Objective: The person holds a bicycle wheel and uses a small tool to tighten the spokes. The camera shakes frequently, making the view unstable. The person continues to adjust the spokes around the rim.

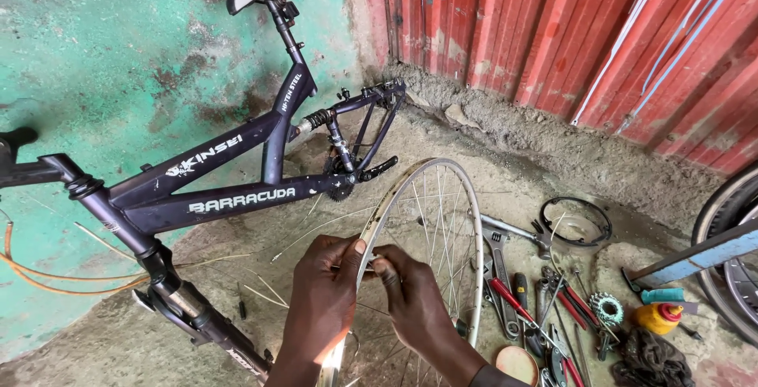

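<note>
Both hands, left hand (322, 296) and right hand (414, 296), fingers pinching a spoke at the wheel rim (377, 213); lacing underway, seating needs steadiness.

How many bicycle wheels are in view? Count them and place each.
2: a bare spoked rim at centre, held by the left hand and right hand; a tyred wheel at the right edge, partly cut off.

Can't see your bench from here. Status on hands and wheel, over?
Left hand grips the rim. Right hand pinches a spoke at the rim's inner side. Wheel upright. Tools on the ground to the right, bike frame behind, both apart.
</note>
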